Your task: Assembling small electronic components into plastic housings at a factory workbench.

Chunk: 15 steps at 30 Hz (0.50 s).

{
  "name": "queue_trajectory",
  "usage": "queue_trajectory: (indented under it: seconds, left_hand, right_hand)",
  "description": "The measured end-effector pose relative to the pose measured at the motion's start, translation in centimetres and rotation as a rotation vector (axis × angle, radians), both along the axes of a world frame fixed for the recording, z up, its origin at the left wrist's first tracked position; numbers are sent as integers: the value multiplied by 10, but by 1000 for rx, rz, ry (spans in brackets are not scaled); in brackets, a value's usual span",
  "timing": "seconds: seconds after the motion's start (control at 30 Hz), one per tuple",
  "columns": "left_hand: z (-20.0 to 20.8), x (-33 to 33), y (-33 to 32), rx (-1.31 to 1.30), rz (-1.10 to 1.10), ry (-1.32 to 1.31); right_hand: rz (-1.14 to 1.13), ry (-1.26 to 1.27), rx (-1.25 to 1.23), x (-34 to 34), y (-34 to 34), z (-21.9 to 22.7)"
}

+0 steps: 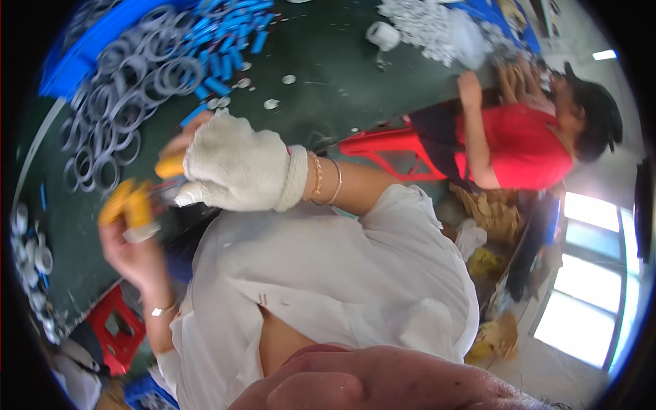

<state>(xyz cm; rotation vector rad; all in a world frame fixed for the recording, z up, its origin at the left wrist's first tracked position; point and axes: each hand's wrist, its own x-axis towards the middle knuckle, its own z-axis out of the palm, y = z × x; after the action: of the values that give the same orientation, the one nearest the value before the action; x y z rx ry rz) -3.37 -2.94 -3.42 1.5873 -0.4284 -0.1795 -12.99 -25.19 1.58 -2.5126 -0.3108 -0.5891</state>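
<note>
My right hand [236,164] wears a white knitted glove with a fingertip in a yellow cover, and it reaches across from the right over the table's near edge. Its fingers are bent toward a small greyish thing [162,191] that is too blurred to name. Facing it on the other side of that thing is my left hand [133,256], ungloved, with yellow covers on the fingers and something white at the thumb. The left fingers are curled and smeared by motion. What either hand grips is mostly hidden. Just beyond my hands lie grey rings [126,113] in a heap.
Blue cylinders [225,65] lie behind the rings, beside a blue bin [75,65]. Small white discs [271,104] dot the dark green table [321,89]. White parts [424,31] are piled far right, near a person in red [526,147] by a red stool [389,147].
</note>
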Motion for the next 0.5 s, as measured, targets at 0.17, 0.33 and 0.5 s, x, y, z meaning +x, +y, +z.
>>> queue_trajectory:
  seconds: [0.17,0.33,0.5]
  left_hand:
    - [32,111,115,349,430,-339]
    - [5,239,206,744,312,-620]
    - [-5,81,35,315,47,-271]
  right_hand:
    - [-1157,15,-75,-12,-142,-13]
    - [-1351,209,134,-73,-270,-38]
    - [-826,-213,988,-52,-174,-38]
